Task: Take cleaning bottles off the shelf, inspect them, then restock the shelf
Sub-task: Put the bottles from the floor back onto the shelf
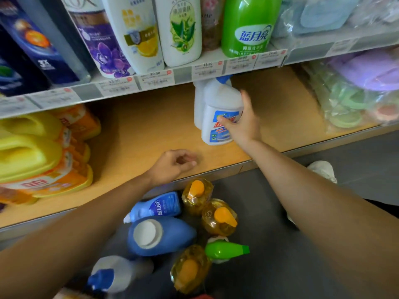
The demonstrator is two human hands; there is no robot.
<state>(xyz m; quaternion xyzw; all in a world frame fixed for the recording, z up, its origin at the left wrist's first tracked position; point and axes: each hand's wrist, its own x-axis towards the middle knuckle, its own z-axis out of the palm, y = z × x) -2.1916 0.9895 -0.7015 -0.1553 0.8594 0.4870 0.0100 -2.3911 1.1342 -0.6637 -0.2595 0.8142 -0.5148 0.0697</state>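
Right hand (241, 126): stretched forward, holding a white bottle (218, 117), thumb laid across its blue label, fingers up along its right side; the bottle stands on the wooden shelf (151, 126) with its blue top just under the shelf edge above. Directly behind it, to the left of the hand: a second white bottle (197, 104), touching the first. Left hand (174, 162): nearer and to the left of the right hand, over the front part of the wooden shelf, fingers loosely curled, holding nothing. Far left of that hand, on the same shelf: yellow jugs (32, 152) with orange labels, stacked. Right of the right hand: wrapped goods (356, 93) in clear plastic. Above both hands: price tags (155, 78) along the upper shelf, with a green bottle (248, 24) and pale bottles standing on it. Below the hands, on the dark floor: a blue bottle (159, 207) lying on its side, a big blue bottle (164, 236) with a white cap beside it, three amber bottles (220, 216) with orange caps, a green-topped bottle (224, 250) among them, and a blue-topped white bottle (116, 275) nearest the camera
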